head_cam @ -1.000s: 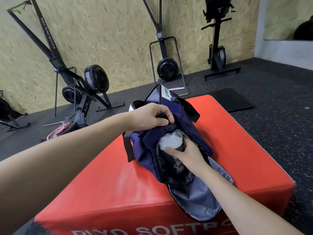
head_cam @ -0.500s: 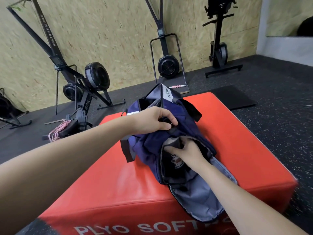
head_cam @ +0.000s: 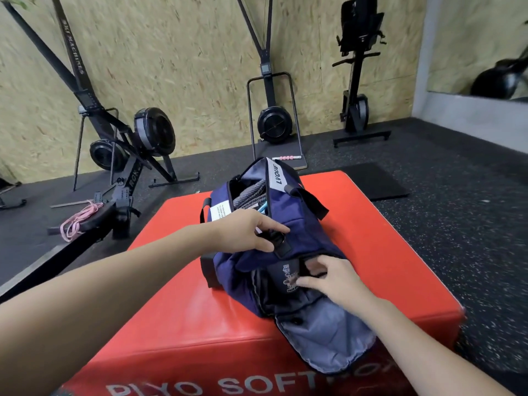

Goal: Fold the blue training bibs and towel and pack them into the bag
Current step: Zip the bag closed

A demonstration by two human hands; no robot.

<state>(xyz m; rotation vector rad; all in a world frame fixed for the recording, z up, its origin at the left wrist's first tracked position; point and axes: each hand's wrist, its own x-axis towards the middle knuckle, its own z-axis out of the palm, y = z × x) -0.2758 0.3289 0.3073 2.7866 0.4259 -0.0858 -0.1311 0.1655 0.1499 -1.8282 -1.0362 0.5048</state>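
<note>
A navy duffel bag [head_cam: 297, 224] lies on a red plyo box [head_cam: 177, 310]. Its top is open, and grey towel fabric [head_cam: 250, 195] with a light blue piece [head_cam: 262, 208] shows inside. My left hand [head_cam: 245, 232] grips a black strap with a buckle [head_cam: 278, 242] on top of the bag. My right hand [head_cam: 331, 278] is at the open end pocket [head_cam: 323, 335], with blurred fingers against a dark printed bottle [head_cam: 285, 278] tucked inside. No loose bibs are in sight.
Black ski and rowing machines [head_cam: 143, 135] stand along the chipboard wall. A pink rope [head_cam: 78, 221] lies on the floor at left. A black mat [head_cam: 374, 181] sits behind the box on the speckled rubber floor.
The bottle's white cap has gone down into the end pocket under my right hand. My left hand has slid from the bag's edge onto the black strap. The top opening now shows.
</note>
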